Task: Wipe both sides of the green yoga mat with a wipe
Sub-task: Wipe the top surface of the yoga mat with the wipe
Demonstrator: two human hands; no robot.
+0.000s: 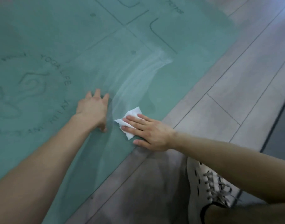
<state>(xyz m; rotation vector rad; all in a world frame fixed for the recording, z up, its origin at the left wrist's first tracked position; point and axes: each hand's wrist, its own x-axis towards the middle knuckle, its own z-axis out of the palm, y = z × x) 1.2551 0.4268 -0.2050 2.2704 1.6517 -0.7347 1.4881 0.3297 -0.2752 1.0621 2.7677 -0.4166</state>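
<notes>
The green yoga mat [57,38] lies flat on the floor and fills the left and upper part of the view, with printed lines and a round logo on it. A white wipe [130,113] lies on the mat near its right edge. My right hand [146,131] presses flat on the wipe with straight fingers. Pale wet streaks curve up across the mat from the wipe. My left hand [93,109] rests on the mat just left of the wipe, fingers spread.
Grey plank flooring [227,94] runs along the mat's right edge. My white laced shoe [208,188] stands on the floor at the lower right. A dark strip [281,126] borders the floor at the far right.
</notes>
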